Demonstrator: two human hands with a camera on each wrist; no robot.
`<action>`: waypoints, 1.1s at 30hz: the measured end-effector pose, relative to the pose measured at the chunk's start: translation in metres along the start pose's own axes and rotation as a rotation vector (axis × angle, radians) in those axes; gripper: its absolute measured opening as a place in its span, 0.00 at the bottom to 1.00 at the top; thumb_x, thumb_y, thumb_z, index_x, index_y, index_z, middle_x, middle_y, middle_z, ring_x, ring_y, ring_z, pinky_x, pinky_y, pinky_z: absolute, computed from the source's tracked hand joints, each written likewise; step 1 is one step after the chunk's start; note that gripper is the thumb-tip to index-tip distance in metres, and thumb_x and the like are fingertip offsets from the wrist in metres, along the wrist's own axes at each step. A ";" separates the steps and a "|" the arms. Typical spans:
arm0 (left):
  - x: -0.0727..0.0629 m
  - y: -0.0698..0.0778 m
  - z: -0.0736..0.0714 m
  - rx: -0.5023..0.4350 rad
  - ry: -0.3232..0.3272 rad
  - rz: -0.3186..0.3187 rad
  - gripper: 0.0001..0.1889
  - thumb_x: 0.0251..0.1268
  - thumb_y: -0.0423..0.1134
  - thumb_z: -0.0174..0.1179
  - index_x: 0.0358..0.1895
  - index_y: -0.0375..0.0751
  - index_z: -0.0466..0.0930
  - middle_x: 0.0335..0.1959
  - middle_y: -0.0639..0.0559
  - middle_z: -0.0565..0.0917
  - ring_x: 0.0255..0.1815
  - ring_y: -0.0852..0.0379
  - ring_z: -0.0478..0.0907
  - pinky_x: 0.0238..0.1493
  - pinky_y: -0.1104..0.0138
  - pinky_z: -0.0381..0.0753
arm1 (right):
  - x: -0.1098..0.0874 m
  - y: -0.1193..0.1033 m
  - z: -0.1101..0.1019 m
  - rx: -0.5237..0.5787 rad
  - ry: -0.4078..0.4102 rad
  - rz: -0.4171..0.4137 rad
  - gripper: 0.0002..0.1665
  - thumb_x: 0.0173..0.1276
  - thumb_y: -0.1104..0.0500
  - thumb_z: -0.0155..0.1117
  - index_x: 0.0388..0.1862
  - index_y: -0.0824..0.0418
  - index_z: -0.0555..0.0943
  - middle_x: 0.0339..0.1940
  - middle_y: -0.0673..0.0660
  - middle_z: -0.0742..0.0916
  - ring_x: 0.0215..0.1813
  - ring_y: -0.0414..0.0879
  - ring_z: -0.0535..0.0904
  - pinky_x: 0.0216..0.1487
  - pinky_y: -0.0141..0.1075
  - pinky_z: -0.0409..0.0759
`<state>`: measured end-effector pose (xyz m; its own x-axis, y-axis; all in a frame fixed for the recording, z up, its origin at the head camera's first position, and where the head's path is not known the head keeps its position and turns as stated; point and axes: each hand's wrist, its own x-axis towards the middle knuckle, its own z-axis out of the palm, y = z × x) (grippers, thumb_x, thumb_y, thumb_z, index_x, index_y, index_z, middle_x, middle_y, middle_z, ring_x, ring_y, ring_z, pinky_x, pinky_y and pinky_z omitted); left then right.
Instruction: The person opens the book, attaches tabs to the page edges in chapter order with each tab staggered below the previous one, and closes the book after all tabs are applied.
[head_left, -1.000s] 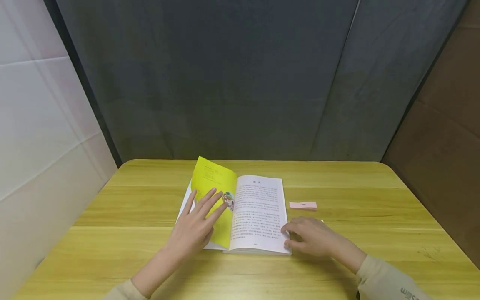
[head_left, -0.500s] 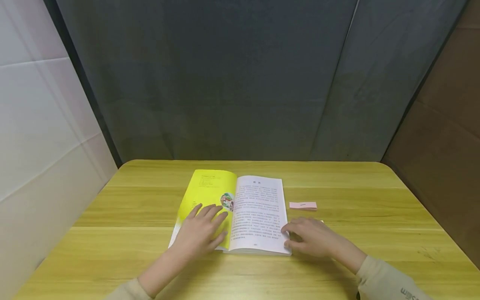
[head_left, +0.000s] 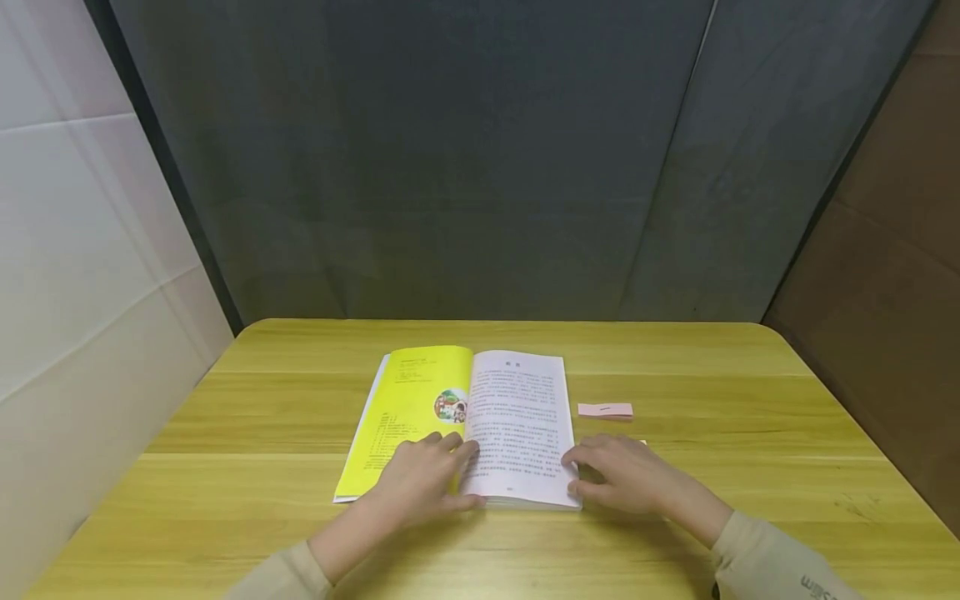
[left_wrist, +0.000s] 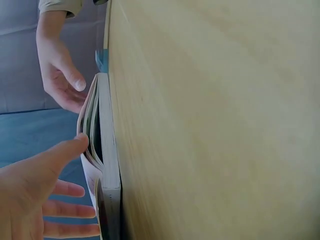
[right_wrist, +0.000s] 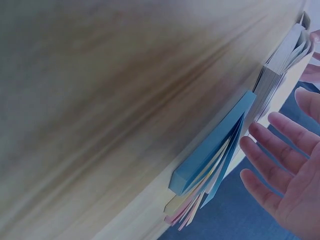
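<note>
An open book (head_left: 517,408) lies on the wooden table, a bright yellow page (head_left: 408,392) on its left side and a white printed page on its right. My left hand (head_left: 422,477) lies across the lower middle of the spread. In the left wrist view its thumb touches the lower page edges (left_wrist: 92,117), which bow upward, and its other fingers extend straight. At the book's lower right corner rests my right hand (head_left: 618,473), fingers loosely bent. Beside that hand, the right wrist view has a blue folded paper piece (right_wrist: 210,150) with yellow and pink ones behind it.
A pink folded slip (head_left: 605,411) with a dark stroke lies right of the book. A small pale scrap (head_left: 643,442) peeks out behind the right hand. Dark cloth (head_left: 450,167) hangs beyond the wooden table (head_left: 750,400), with white cloth (head_left: 90,250) on the left.
The yellow page, raised a second ago, now lies down on the left. My left hand has moved from over it toward the lower middle of the book. The right hand stays put.
</note>
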<state>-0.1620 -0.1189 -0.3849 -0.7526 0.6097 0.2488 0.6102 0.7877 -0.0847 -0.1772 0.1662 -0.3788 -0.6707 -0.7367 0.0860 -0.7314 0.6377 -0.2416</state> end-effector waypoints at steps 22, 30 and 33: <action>-0.005 -0.011 0.000 -0.105 -0.014 -0.036 0.35 0.34 0.64 0.63 0.47 0.45 0.75 0.33 0.54 0.77 0.28 0.58 0.72 0.17 0.70 0.65 | 0.000 -0.002 -0.001 0.009 -0.014 0.011 0.19 0.59 0.50 0.58 0.46 0.60 0.78 0.40 0.50 0.80 0.43 0.45 0.75 0.42 0.40 0.73; -0.011 -0.014 0.001 -0.100 0.023 -0.046 0.36 0.36 0.65 0.62 0.49 0.44 0.75 0.38 0.53 0.77 0.34 0.56 0.74 0.19 0.67 0.69 | 0.000 -0.001 -0.002 0.011 -0.015 0.007 0.19 0.59 0.51 0.58 0.46 0.60 0.78 0.40 0.51 0.80 0.42 0.45 0.75 0.41 0.40 0.73; -0.009 -0.010 0.003 -0.075 0.039 -0.023 0.38 0.36 0.69 0.58 0.49 0.45 0.75 0.40 0.52 0.77 0.35 0.55 0.74 0.19 0.67 0.70 | 0.000 -0.001 -0.001 0.008 -0.014 0.010 0.19 0.59 0.51 0.58 0.46 0.60 0.77 0.40 0.51 0.80 0.43 0.45 0.75 0.42 0.40 0.73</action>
<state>-0.1624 -0.1323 -0.3890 -0.7570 0.5866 0.2877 0.6111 0.7916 -0.0061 -0.1769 0.1661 -0.3772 -0.6758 -0.7337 0.0706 -0.7241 0.6430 -0.2496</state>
